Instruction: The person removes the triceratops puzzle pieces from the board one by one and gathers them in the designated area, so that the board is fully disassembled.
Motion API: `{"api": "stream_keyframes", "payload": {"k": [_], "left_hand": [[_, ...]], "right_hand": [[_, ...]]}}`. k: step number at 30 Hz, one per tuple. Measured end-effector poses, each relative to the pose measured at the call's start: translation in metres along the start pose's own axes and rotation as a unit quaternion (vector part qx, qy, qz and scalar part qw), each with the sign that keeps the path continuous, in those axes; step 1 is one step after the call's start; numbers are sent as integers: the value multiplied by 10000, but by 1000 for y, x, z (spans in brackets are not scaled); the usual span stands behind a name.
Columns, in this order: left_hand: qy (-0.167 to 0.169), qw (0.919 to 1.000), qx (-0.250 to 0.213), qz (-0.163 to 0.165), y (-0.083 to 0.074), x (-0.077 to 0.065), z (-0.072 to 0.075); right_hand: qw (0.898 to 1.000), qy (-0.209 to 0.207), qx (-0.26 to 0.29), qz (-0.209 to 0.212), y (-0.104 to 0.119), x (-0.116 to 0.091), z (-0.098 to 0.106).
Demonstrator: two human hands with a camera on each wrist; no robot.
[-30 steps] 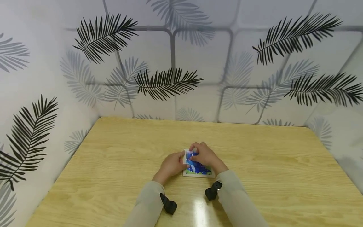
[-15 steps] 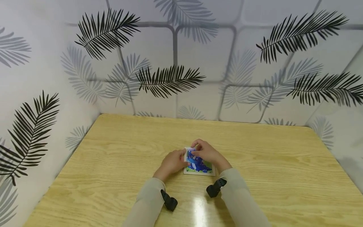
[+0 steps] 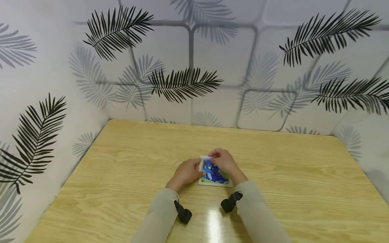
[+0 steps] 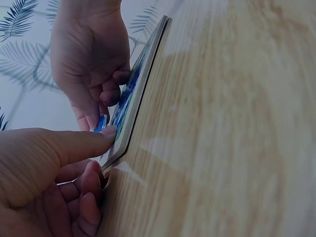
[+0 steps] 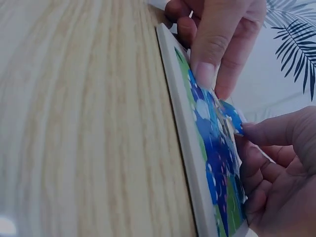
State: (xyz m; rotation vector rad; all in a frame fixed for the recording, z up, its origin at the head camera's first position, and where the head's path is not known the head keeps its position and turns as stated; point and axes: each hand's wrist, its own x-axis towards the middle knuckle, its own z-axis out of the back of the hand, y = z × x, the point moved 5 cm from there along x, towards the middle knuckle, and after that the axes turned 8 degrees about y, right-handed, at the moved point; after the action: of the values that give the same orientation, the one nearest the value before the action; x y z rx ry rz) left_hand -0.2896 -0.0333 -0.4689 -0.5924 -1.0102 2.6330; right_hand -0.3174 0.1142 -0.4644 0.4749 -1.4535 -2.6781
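A small jigsaw puzzle board [image 3: 215, 184] with a pale frame and a blue dinosaur picture lies on the table. My left hand [image 3: 186, 170] grips its left edge, the thumb on top and the fingers curled by the side. Over the far part of the board is my right hand [image 3: 225, 162]. Between its thumb and fingers it pinches a blue puzzle piece [image 5: 232, 117], tilted up from the picture in the right wrist view. From the left wrist, the puzzle piece [image 4: 100, 123] appears just beyond my left thumb. My right hand hides part of the picture from the head view.
The light wooden table [image 3: 136, 145] extends around the board on all sides. Behind it stands a pale wall [image 3: 218, 60] with a leaf pattern. Each sleeved wrist carries a black camera, the left camera [image 3: 183, 215] and the right camera [image 3: 228, 204].
My right thumb and fingers have drawn back toward the board's far edge, uncovering more of the dinosaur. My left hand keeps its hold on the left edge. The head view has shifted slightly.
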Motion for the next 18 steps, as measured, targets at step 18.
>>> {"api": "stream_keyframes", "payload": {"k": [18], "left_hand": [[49,9995,-2,298,-1,1,-2]], "right_hand": [[9982,-248,545,-60,-38,-18,59]]}}
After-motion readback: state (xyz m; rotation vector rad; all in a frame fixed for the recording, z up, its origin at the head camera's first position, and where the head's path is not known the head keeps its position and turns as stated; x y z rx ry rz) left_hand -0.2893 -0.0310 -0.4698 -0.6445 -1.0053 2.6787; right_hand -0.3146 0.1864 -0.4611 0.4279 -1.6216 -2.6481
